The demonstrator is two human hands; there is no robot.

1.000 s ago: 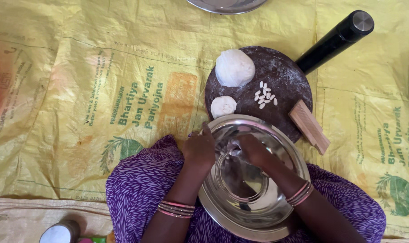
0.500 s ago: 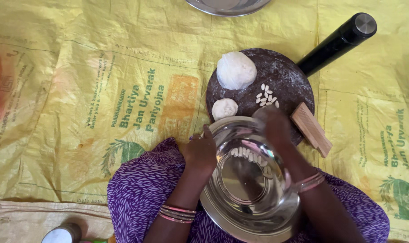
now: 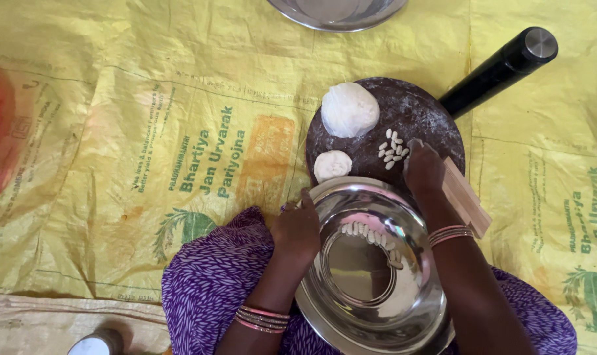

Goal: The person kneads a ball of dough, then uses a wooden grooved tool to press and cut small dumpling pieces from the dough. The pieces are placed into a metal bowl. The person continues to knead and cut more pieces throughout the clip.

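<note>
A shiny steel bowl (image 3: 370,309) rests on my lap, with a row of small white dough pieces (image 3: 367,233) along its inner wall. My left hand (image 3: 297,230) grips the bowl's left rim. My right hand (image 3: 422,167) reaches past the far rim onto a dark round board (image 3: 416,112), its fingertips touching a cluster of small white dough pieces (image 3: 393,148). Whether it holds any I cannot tell. On the board lie a large dough ball (image 3: 349,109) and a smaller flat one (image 3: 332,165).
A black rolling pin (image 3: 499,69) lies behind the board at the right. A small wooden block (image 3: 466,204) sits by my right wrist. Yellow printed sacking (image 3: 147,131) covers the floor. Another steel bowl (image 3: 338,12) stands at the top edge; a small round container (image 3: 94,343) at bottom left.
My right hand has left the inside of the bowl and moved up onto the board to the small dough pieces. More pieces now line the bowl's wall. My left hand stays on the rim.
</note>
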